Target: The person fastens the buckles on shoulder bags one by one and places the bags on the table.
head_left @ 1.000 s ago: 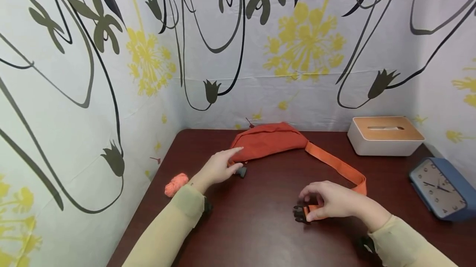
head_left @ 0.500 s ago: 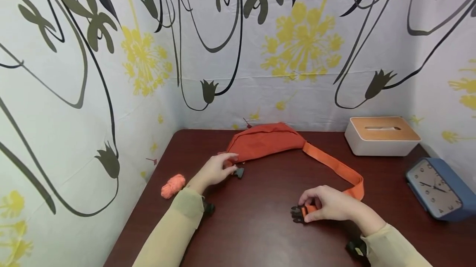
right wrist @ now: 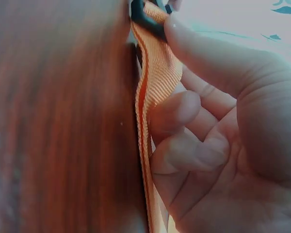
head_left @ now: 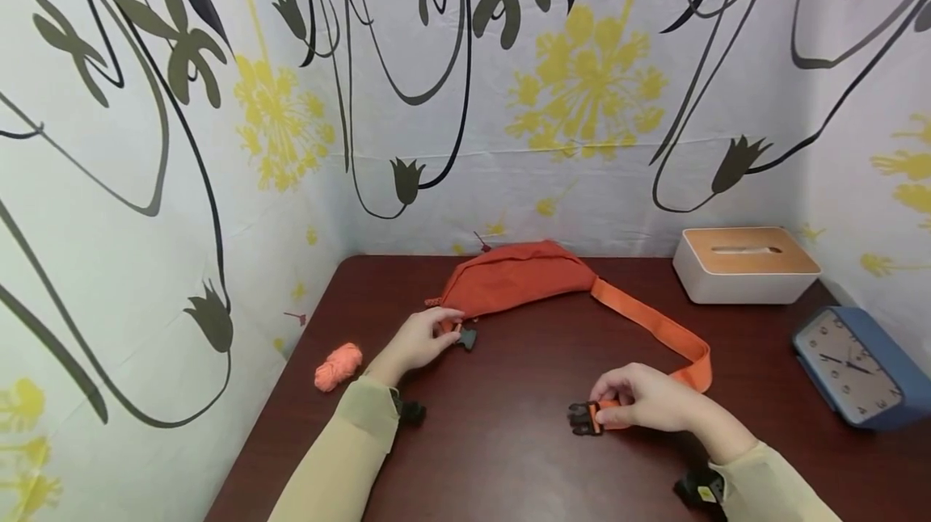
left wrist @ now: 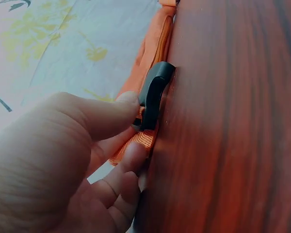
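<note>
An orange-red waist bag (head_left: 520,275) lies at the back of the dark table. At its left end my left hand (head_left: 418,340) pinches the strap end by the dark socket half of the buckle (head_left: 468,338); the left wrist view shows the thumb right at the socket's (left wrist: 155,94) edge. On the right, the bag's orange strap (head_left: 647,312) runs forward and folds back under my right hand (head_left: 650,397). That hand pinches the black prong half of the buckle (head_left: 582,418) where the strap joins it, prongs facing left. The two buckle halves are well apart.
A coral yarn skein (head_left: 338,367) lies left of my left forearm. At the back right stands a white tissue box (head_left: 745,275) with a wooden lid, and a blue clock (head_left: 851,368) is in front of it. Patterned cloth walls (head_left: 582,183) border the table.
My left hand has drawn back slightly, and its thumb and fingers have closed at the socket half. The right hand keeps hold of the prong half, nearly in place. The view has shifted slightly.
</note>
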A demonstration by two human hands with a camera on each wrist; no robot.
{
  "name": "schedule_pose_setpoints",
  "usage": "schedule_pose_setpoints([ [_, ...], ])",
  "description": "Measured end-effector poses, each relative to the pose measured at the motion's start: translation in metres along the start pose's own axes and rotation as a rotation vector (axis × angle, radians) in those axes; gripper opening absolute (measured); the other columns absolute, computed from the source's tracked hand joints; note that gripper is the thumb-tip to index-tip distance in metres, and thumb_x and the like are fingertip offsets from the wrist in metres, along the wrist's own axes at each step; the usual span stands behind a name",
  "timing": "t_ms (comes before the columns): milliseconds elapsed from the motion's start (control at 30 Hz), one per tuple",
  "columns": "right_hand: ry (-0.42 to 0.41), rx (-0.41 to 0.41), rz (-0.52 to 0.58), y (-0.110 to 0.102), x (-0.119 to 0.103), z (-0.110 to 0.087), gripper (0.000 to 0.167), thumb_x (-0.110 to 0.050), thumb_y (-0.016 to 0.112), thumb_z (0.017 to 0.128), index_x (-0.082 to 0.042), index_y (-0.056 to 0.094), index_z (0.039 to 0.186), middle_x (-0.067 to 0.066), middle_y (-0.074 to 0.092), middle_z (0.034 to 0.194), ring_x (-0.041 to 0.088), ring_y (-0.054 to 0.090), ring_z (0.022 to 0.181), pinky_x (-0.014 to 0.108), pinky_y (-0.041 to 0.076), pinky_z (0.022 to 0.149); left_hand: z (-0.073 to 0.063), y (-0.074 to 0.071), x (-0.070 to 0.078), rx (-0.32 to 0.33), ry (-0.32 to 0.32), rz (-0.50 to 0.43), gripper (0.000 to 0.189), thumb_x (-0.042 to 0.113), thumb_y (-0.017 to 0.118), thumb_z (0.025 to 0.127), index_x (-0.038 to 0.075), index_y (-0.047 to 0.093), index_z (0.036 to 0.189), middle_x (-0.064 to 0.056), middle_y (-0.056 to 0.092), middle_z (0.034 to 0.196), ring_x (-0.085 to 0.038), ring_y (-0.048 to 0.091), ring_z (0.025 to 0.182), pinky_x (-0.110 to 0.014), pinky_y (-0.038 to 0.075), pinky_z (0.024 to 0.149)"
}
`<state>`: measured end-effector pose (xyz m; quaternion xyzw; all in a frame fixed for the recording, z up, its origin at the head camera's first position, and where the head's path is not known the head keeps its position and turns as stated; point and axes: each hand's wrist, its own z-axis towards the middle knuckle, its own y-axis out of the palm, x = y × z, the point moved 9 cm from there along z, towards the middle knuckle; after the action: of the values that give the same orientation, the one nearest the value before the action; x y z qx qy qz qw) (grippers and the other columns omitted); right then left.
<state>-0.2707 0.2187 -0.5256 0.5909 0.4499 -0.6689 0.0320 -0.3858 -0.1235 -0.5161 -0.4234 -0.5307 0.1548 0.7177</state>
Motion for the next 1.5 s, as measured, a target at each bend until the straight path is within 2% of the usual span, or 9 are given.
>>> schedule_pose_setpoints([
  [200,-0.001,0.011,0.050,0.000,0.003,-0.001,0.018,-0.023,0.080,0.102,-0.015,0.079,0.119,-0.004,0.072,0.087,-0.001,0.050,0.059,0.022,0.042,0.054,-0.001,0.004,0.001,0.011,0.022,0.044,0.039,0.023,0.076,0.106,0.022,0.073,0.145,0.000,0.072,0.134,-0.009,0.059,0.084,-0.030,0.050,0.077],
  [500,-0.020,0.043,0.049,0.000,0.000,0.000,0.021,-0.023,0.080,0.103,-0.015,0.080,0.122,-0.002,0.079,0.090,-0.001,0.051,0.060,0.023,0.044,0.053,0.000,0.002,0.006,0.010,0.039,0.074,0.037,0.020,0.075,0.106,0.020,0.074,0.143,-0.003,0.070,0.135,-0.011,0.058,0.090,-0.032,0.050,0.084],
  [800,-0.031,0.058,0.040,-0.001,0.002,0.000,0.020,-0.024,0.079,0.103,-0.017,0.080,0.122,-0.004,0.077,0.090,-0.001,0.051,0.061,0.023,0.044,0.054,0.000,0.003,0.006,0.016,0.059,0.045,0.021,0.019,0.075,0.106,0.022,0.078,0.127,-0.002,0.070,0.136,-0.015,0.060,0.097,-0.037,0.051,0.090],
  [900,-0.024,0.056,0.042,-0.002,0.003,0.000,0.020,-0.024,0.079,0.103,-0.017,0.080,0.122,-0.004,0.076,0.089,-0.001,0.051,0.061,0.023,0.044,0.053,0.001,0.005,0.002,0.015,0.039,0.037,0.021,0.019,0.076,0.106,0.025,0.077,0.126,0.002,0.072,0.129,-0.015,0.060,0.094,-0.037,0.051,0.088],
  [1067,-0.009,0.054,0.049,0.000,0.005,-0.002,0.020,-0.023,0.079,0.103,-0.017,0.080,0.122,-0.004,0.078,0.092,0.000,0.051,0.061,0.023,0.044,0.054,0.002,0.007,-0.007,0.017,-0.025,0.010,0.028,0.021,0.078,0.104,0.029,0.077,0.131,0.005,0.069,0.097,-0.013,0.059,0.081,-0.034,0.050,0.075],
  [1167,-0.010,0.057,0.051,0.000,0.006,-0.003,0.019,-0.023,0.079,0.104,-0.017,0.080,0.122,-0.003,0.078,0.091,0.000,0.051,0.061,0.023,0.044,0.054,0.002,0.008,-0.009,0.023,-0.047,-0.019,0.033,0.022,0.080,0.103,0.029,0.077,0.135,0.005,0.067,0.088,-0.013,0.059,0.078,-0.032,0.049,0.072],
  [1267,-0.012,0.066,0.047,0.000,0.005,-0.003,0.018,-0.023,0.079,0.104,-0.017,0.080,0.121,-0.003,0.077,0.090,0.000,0.051,0.061,0.023,0.043,0.054,0.001,0.007,-0.010,0.026,-0.061,-0.061,0.032,0.020,0.079,0.104,0.028,0.077,0.135,0.004,0.069,0.086,-0.014,0.061,0.077,-0.033,0.050,0.071],
  [1500,0.006,0.120,0.024,-0.003,0.001,0.003,0.018,-0.026,0.078,0.104,-0.018,0.080,0.120,-0.002,0.075,0.087,0.001,0.051,0.059,0.024,0.044,0.053,0.000,0.002,-0.011,0.043,-0.070,-0.101,0.028,0.019,0.072,0.108,0.028,0.078,0.134,0.003,0.075,0.100,-0.014,0.064,0.081,-0.033,0.052,0.072],
])
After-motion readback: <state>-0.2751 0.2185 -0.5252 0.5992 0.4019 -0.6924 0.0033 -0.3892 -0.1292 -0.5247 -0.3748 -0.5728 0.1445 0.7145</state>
